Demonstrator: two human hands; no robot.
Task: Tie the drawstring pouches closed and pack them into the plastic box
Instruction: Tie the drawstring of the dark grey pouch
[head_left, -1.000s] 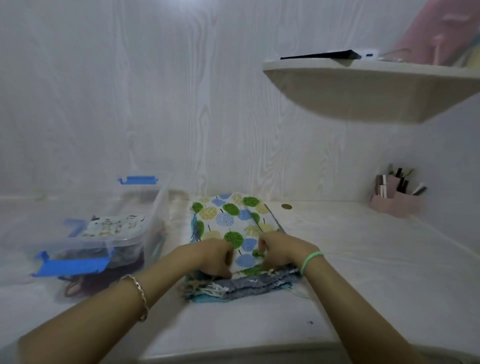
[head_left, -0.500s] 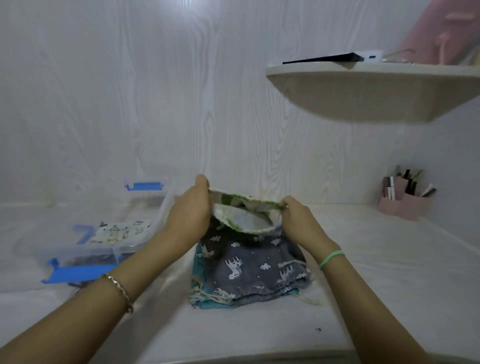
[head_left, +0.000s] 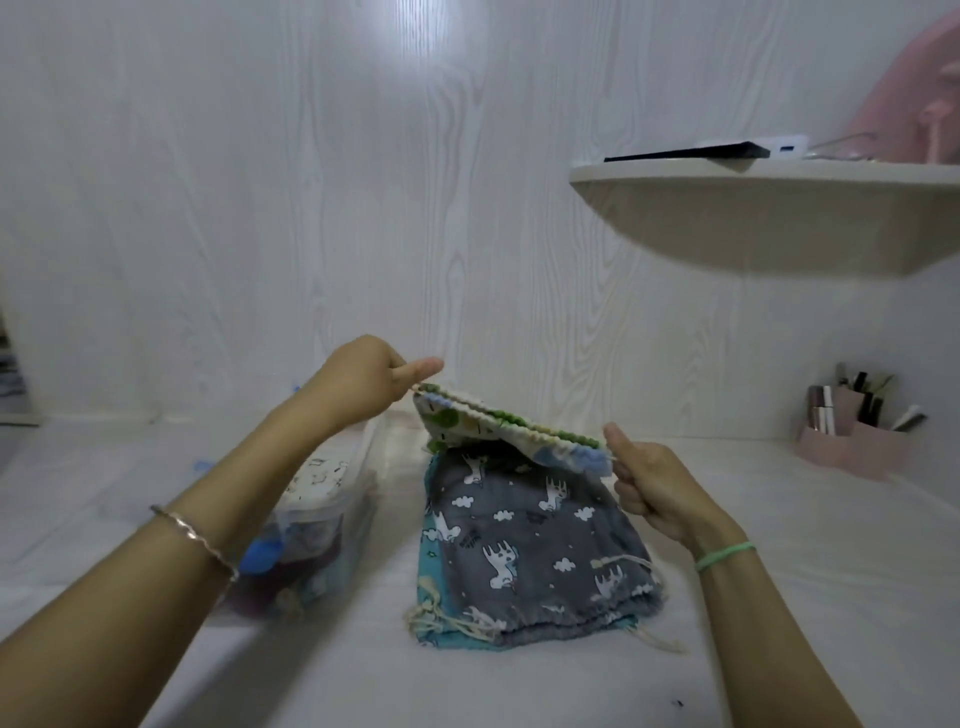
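Note:
A tree-print drawstring pouch (head_left: 467, 422) hangs in the air over the desk, its top edge gathered and stretched taut between my hands. My left hand (head_left: 358, 382) pinches the drawstring at the pouch's left end, and my right hand (head_left: 647, 480) grips the string at its right end, lower down. Beneath it a grey pouch (head_left: 530, 545) with white animals and clouds lies flat on a teal pouch (head_left: 431, 561). The clear plastic box (head_left: 332, 499) with blue clips stands at the left, with pouches inside, partly hidden by my left arm.
A pink organiser (head_left: 852, 441) with pens and tubes stands on the desk at the right. A white shelf (head_left: 769, 218) juts from the wall above it, carrying a dark flat object and pink items. The white wall is close behind the pouches.
My hands lifted the tree-print pouch off the pile and have pulled apart, drawing its open mouth into a tight gathered line. The grey pouch underneath is now uncovered.

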